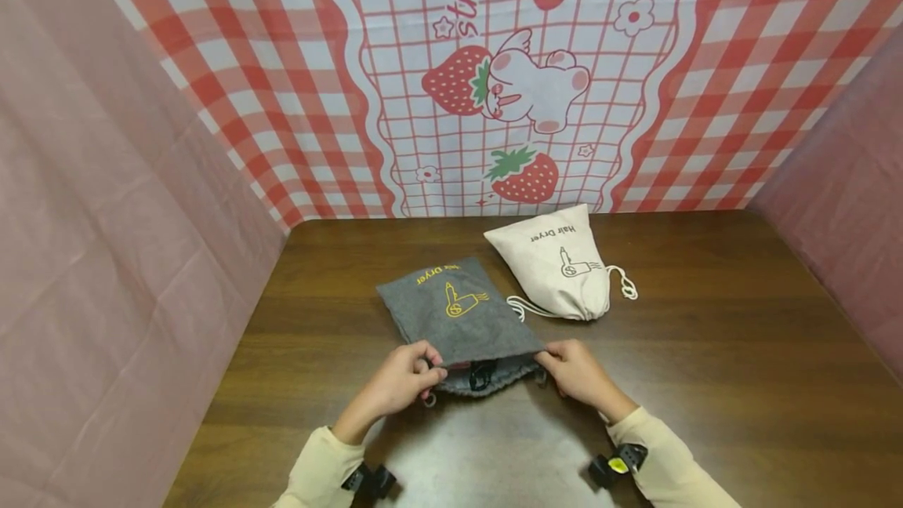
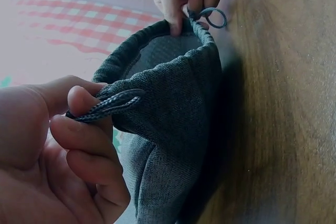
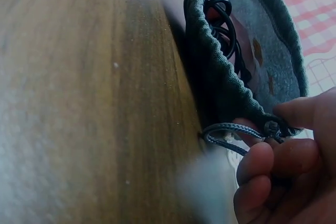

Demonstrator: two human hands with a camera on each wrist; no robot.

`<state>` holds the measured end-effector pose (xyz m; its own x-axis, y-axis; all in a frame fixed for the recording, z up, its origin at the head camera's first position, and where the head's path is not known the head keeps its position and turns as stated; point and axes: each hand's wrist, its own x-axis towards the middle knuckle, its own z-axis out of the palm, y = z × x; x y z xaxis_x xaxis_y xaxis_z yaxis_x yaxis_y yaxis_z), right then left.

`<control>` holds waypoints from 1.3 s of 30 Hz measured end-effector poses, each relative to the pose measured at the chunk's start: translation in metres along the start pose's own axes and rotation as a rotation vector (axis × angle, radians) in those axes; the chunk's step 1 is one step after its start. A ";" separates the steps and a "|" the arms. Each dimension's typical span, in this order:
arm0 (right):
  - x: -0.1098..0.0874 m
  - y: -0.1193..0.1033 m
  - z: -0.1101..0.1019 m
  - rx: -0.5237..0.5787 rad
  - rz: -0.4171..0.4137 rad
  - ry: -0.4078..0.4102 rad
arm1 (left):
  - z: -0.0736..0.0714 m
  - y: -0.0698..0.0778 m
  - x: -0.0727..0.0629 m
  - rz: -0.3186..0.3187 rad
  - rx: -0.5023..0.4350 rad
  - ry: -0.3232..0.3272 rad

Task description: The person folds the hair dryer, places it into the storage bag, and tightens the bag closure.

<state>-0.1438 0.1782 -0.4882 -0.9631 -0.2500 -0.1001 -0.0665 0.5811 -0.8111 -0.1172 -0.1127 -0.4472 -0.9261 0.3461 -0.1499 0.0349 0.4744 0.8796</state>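
A grey drawstring bag (image 1: 466, 316) with a yellow hair dryer print lies on the table, its mouth spread toward me. My left hand (image 1: 405, 379) pinches the left end of the rim, beside a loop of grey drawstring (image 2: 113, 104). At the opposite end of the rim my right hand (image 1: 580, 373) pinches the fabric, next to another cord loop (image 3: 228, 131). Inside the mouth a coiled black cable (image 3: 224, 35) shows against something pinkish; the rest of the contents is hidden by the cloth.
Behind the grey bag to the right lies a cream drawstring bag (image 1: 557, 265), cinched, with white cords (image 1: 624, 282). The brown wooden table (image 1: 727, 320) ends at a strawberry-print checked cloth (image 1: 282, 85). Pink cloth hangs at both sides.
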 end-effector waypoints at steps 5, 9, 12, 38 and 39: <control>0.000 0.000 -0.003 -0.008 -0.031 -0.039 | -0.003 -0.001 -0.001 0.004 -0.005 -0.003; -0.002 0.001 -0.006 -0.019 -0.060 -0.130 | -0.007 -0.002 -0.001 0.001 -0.010 0.001; -0.004 0.002 -0.009 -0.035 -0.080 -0.214 | -0.010 -0.004 -0.002 0.003 -0.015 0.001; -0.005 -0.005 -0.024 0.050 -0.211 -0.297 | -0.040 -0.011 -0.010 0.081 0.156 -0.188; -0.005 -0.005 -0.024 0.063 -0.210 -0.286 | -0.042 -0.011 -0.010 0.078 0.170 -0.194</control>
<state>-0.1453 0.1954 -0.4697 -0.8176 -0.5707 -0.0770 -0.2309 0.4474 -0.8640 -0.1236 -0.1552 -0.4362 -0.8296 0.5276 -0.1825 0.1813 0.5638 0.8058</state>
